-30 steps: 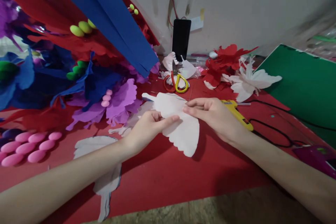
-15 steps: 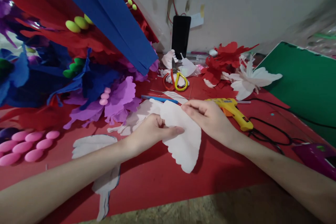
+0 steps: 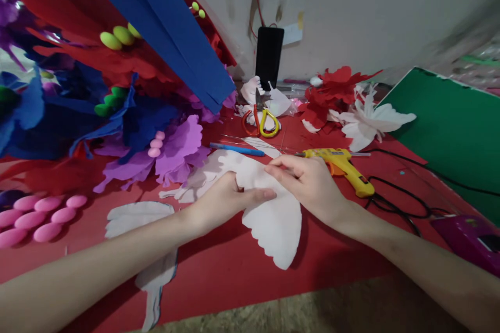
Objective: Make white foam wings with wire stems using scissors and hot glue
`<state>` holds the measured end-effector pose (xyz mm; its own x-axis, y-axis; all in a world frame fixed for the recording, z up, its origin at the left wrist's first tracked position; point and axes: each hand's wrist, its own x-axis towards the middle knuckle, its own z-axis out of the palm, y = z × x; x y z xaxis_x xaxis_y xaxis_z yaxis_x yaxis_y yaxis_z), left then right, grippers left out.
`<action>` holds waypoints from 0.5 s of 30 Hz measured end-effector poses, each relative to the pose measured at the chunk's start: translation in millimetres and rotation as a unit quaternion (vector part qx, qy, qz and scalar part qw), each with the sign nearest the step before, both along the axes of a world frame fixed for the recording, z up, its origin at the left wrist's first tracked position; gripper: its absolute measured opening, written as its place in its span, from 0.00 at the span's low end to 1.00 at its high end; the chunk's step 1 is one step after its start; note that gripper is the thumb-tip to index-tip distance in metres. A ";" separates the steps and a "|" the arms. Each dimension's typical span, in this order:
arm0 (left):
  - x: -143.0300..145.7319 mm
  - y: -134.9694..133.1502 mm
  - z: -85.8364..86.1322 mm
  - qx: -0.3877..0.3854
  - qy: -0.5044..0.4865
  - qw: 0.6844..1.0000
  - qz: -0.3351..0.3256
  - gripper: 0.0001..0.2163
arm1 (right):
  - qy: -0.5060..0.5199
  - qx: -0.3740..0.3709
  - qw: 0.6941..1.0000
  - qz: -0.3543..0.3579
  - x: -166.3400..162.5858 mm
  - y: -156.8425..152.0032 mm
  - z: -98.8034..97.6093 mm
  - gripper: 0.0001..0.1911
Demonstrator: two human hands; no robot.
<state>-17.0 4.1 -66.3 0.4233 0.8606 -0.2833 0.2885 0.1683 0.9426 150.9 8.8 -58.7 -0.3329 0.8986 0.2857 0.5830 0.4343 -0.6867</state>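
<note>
Both my hands grip a white scalloped foam petal (image 3: 273, 221) over the red sheet (image 3: 242, 270). My left hand (image 3: 226, 199) pinches its left side, thumb laid across the top. My right hand (image 3: 308, 182) pinches its upper right edge with fingers pressed together. The petal's wide scalloped end hangs toward me. More white petals (image 3: 136, 216) lie flat on the red sheet to the left. A yellow glue gun (image 3: 339, 160) lies just behind my right hand.
Red and yellow handled scissors (image 3: 262, 120), a blue pen (image 3: 236, 149) and a black phone (image 3: 269, 57) stand behind. Foam flowers in blue, purple and red (image 3: 128, 114) fill the left; pink ovals (image 3: 37, 216) lie near them. A white flower (image 3: 369, 119), green sheet (image 3: 453, 125) and black cord (image 3: 402, 203) are right.
Both hands have lowered the petal toward me and the red sheet. My right hand moved off the glue gun, which now shows fully, along with the blue pen.
</note>
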 end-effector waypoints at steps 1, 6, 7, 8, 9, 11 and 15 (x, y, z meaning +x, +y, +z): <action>-0.5 -0.3 0.3 0.004 0.007 1.000 0.003 0.13 | 0.000 0.001 1.000 -0.004 0.3 2.1 3.1 0.14; -4.0 -1.0 0.9 0.016 0.033 0.999 0.000 0.17 | -0.091 -0.073 0.992 -0.054 -6.1 42.1 24.6 0.12; -4.4 -0.8 0.4 0.017 0.036 0.999 -0.003 0.17 | -0.112 -0.068 0.989 -0.068 -9.2 55.8 27.0 0.09; -4.7 -0.6 -0.2 0.019 0.038 0.999 -0.006 0.17 | -0.125 -0.056 0.987 -0.079 -12.7 70.4 27.9 0.08; -4.7 -0.3 -0.8 0.021 0.041 0.999 -0.009 0.17 | -0.140 -0.043 0.985 -0.093 -16.5 85.2 27.2 0.09; -4.6 0.5 -1.9 0.027 0.047 0.998 -0.013 0.17 | -0.173 -0.042 0.978 -0.110 -24.5 112.6 22.0 0.12; -4.2 3.1 -3.4 0.039 0.061 0.997 -0.028 0.14 | -0.213 -0.069 0.971 -0.088 -39.2 150.3 7.6 0.17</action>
